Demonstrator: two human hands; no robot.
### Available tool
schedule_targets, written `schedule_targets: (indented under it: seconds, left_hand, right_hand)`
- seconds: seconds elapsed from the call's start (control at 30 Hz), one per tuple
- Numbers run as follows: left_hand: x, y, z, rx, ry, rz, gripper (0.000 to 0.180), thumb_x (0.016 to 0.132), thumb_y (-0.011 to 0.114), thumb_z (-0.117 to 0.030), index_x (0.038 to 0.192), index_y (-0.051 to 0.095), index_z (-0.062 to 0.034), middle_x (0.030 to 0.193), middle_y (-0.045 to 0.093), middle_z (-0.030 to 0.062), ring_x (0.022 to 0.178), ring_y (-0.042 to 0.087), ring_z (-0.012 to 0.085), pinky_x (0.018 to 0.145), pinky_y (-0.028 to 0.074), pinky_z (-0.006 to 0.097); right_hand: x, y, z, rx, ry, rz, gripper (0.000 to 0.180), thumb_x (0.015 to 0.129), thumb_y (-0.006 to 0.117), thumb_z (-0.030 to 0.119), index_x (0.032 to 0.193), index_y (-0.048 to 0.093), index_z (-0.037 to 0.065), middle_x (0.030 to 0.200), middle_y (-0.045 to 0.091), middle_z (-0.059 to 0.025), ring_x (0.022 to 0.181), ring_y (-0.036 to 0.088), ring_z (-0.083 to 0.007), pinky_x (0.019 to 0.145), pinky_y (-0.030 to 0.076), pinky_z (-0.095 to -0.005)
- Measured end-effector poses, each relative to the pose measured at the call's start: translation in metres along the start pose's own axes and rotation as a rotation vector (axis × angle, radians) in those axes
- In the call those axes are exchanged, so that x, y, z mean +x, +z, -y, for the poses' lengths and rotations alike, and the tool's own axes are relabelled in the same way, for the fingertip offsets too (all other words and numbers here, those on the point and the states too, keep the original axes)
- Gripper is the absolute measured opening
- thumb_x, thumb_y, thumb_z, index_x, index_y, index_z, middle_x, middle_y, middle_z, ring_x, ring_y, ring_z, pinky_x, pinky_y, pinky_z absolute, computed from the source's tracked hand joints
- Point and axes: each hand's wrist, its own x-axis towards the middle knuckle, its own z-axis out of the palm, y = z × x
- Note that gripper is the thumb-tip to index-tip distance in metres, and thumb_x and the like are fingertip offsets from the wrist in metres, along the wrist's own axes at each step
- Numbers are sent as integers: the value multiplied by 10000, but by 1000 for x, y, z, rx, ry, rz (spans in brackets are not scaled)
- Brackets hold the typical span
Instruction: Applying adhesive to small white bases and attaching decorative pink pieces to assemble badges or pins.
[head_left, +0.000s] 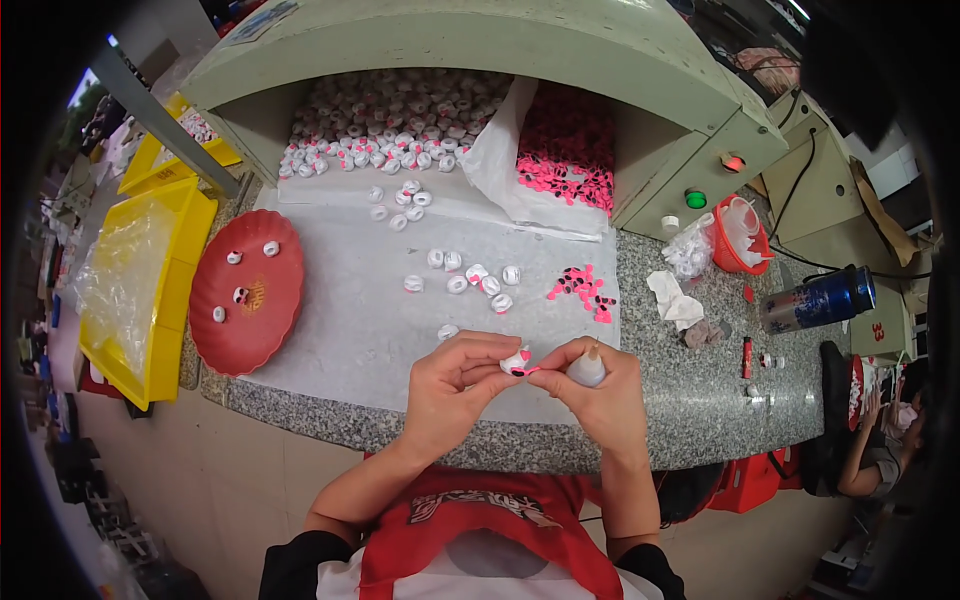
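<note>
Between the thumb and fingers of my left hand (443, 392) is a small white rounded piece (514, 361) with pink and black on it. My right hand (610, 402) meets it, thumb and forefinger pinching a tiny pink-and-black piece (531, 372) against its side. Tucked in that same hand is a small translucent squeeze bottle (588, 370), its thin nozzle pointing up. Just beyond my hands, several loose white ring-like pieces (457, 285) lie on a white sheet (350, 300). A scatter of small pink-and-black pieces (583, 288) lies to their right.
A grey-green cabinet (450, 40) shelters heaps of white pieces (390, 110) and pink pieces (565, 150). Left are a red scalloped plate (225, 335) and a yellow tray (165, 330). Right are a red cup (735, 262), a blue bottle (820, 300) and another person (880, 460).
</note>
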Motion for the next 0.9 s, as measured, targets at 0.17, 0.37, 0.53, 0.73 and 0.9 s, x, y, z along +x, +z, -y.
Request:
schedule_targets:
  seconds: [0.17, 0.37, 0.53, 0.73, 0.9]
  left_hand:
    - [-1, 0, -4, -41, -26, 44, 277, 742, 567, 146, 1008, 550, 70, 1102, 528, 183, 981, 566, 222, 839, 502, 307]
    - [0, 3, -5, -156, -66, 65, 269, 774, 558, 114, 1035, 571, 51, 1085, 545, 166, 984, 564, 206, 845, 500, 291]
    - [-1, 6, -5, 69, 167, 74, 253, 772, 553, 115, 1015, 581, 54, 1041, 572, 186, 936, 579, 222, 786, 507, 295]
    - [0, 5, -6, 11, 80, 47, 260, 778, 546, 109, 1029, 581, 51, 1022, 582, 177, 938, 581, 216, 796, 503, 297]
    - [-1, 7, -4, -96, -4, 12, 260, 782, 547, 99, 1036, 578, 55, 1025, 584, 170, 943, 583, 216, 823, 491, 309]
  right_hand:
    - [-3, 3, -5, 21, -3, -31, 156, 662, 734, 7, 775, 627, -9, 733, 617, -38, 657, 556, -70, 572, 442, -194]
    - [-6, 5, -11, 54, -252, -49, 179, 645, 718, -46, 810, 655, -15, 770, 615, -55, 682, 561, -86, 565, 434, -201]
    - [-7, 2, -11, -8, -325, -68, 184, 642, 705, -62, 812, 660, -9, 739, 614, -63, 648, 566, -103, 547, 432, -210]
    - [-6, 4, -12, -113, -432, -92, 167, 661, 697, -45, 815, 652, 3, 710, 607, -63, 613, 568, -111, 533, 439, -223]
    - [-6, 8, -12, -57, -335, -80, 163, 661, 685, -66, 808, 651, -4, 714, 603, -56, 621, 556, -93, 532, 420, -206]
